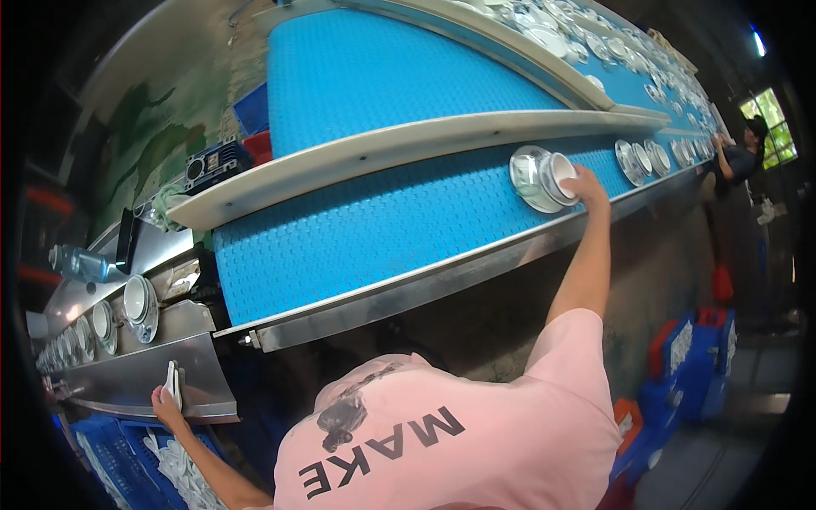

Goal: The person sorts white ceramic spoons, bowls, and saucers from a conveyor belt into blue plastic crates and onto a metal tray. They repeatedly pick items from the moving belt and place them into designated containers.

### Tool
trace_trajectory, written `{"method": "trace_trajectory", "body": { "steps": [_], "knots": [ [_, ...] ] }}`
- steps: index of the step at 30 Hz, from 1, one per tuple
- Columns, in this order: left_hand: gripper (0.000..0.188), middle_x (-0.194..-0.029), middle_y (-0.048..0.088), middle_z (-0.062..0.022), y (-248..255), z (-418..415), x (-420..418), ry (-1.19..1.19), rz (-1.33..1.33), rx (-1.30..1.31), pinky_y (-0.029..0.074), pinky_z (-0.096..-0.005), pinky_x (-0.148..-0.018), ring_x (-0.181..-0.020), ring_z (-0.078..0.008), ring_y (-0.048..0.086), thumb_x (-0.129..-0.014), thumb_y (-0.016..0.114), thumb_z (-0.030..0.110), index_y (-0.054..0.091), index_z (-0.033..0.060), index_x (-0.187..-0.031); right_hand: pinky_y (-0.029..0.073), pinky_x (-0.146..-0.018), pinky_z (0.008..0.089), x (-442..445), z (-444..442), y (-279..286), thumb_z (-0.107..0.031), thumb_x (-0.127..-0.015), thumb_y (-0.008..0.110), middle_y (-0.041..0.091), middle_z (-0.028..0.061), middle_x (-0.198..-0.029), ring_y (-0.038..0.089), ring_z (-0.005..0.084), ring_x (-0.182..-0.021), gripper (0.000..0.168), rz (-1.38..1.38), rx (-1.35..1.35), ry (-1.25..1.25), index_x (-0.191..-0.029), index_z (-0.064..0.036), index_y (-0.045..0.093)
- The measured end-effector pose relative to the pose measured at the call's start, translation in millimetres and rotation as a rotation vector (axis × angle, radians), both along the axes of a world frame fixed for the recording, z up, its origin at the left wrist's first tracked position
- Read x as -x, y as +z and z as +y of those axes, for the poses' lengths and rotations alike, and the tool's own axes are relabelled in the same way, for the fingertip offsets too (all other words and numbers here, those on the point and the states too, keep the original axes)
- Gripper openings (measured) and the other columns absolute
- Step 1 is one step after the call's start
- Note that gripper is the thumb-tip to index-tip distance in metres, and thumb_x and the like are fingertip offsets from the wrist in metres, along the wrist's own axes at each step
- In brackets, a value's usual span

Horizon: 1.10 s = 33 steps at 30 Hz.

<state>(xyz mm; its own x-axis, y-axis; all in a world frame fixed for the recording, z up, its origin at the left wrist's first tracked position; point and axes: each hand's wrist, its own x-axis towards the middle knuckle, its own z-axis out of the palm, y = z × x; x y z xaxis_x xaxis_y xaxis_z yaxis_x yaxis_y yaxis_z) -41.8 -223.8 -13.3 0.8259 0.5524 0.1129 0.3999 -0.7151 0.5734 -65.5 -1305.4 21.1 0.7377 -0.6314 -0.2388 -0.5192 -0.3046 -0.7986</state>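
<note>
My right hand (585, 187) grips the rim of a small white bowl (561, 171), which sits with a plate (526, 171) in a nested set on the blue conveyor belt (382, 236). Down at the lower left, my left hand (167, 407) holds white soup spoons (172, 380) upright in front of a metal side panel (197, 370). How many spoons it holds I cannot tell. Just above that hand, a line of bowl-and-plate sets (141, 303) stands on a metal-edged conveyor running to the left.
Blue crates of white spoons (182, 468) stand at lower left. A white rail (408, 146) divides the belts. More dish sets (631, 160) line the right, where another person (739, 156) stands. A clear bottle (83, 262) lies beside the left line; blue crates (682, 370) stand at right.
</note>
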Motion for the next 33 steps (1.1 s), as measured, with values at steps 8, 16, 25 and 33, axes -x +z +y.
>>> {"method": "trace_trajectory", "body": {
  "steps": [8, 16, 25, 33],
  "knots": [
    [0.025, -0.09, 0.065, -0.0073, 9, 1, 8, 0.026, -0.114, 0.12, 0.045, -0.0285, -0.075, -0.081, -0.0159, 0.059, -0.079, 0.054, 0.017, 0.064, 0.0026, -0.097, 0.042, -0.089, 0.0348, -21, 101, 4, -0.012, -0.067, 0.058, 0.053, 0.0123, -0.114, 0.052, 0.0241, -0.103, 0.06, -0.332, -0.134, 0.233, -0.124, -0.001, 0.043],
    [0.015, -0.067, 0.063, -0.0092, 53, 0, -47, 0.33, -0.157, 0.178, 0.048, -0.0305, -0.054, -0.059, -0.0173, 0.059, -0.066, 0.065, 0.012, 0.063, 0.0005, -0.074, 0.045, -0.081, 0.0292, -127, 392, 45, -0.001, -0.065, 0.051, 0.058, 0.0083, -0.101, 0.056, 0.0185, -0.092, 0.049, -0.305, -0.31, 0.599, -0.114, 0.001, 0.051],
    [0.026, -0.08, 0.064, -0.0125, 63, 38, -74, 0.077, -0.202, -0.018, 0.05, -0.0332, -0.067, -0.075, -0.0263, 0.063, -0.072, 0.062, 0.014, 0.059, -0.0011, -0.094, 0.047, -0.075, 0.0292, -238, 721, 19, 0.001, -0.061, 0.048, 0.06, 0.0098, -0.095, 0.057, 0.0187, -0.085, 0.048, -0.349, -0.597, 0.944, -0.109, 0.002, 0.054],
    [0.041, -0.112, 0.051, -0.0124, 94, -45, 11, -0.637, 0.128, -0.104, 0.035, -0.0373, -0.094, -0.108, -0.0308, 0.045, -0.061, 0.057, -0.005, 0.06, 0.0101, -0.099, 0.045, -0.077, 0.0412, -270, 878, -60, -0.012, -0.081, 0.039, 0.057, 0.0221, -0.088, 0.056, 0.0316, -0.082, 0.039, -0.122, -0.338, 0.757, -0.119, -0.007, 0.048]
  ]
}}
